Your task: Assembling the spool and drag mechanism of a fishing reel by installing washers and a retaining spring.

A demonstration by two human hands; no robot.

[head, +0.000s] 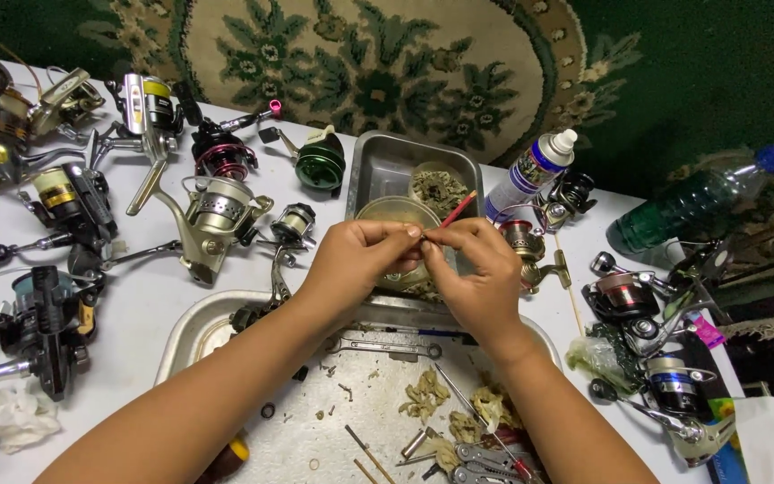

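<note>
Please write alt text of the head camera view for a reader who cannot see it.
Two hands, left hand and right hand, pinch a thin red stick over a round metal tray littered with greasy scraps. Many fishing reels and a spray can lie on the white table.
</note>
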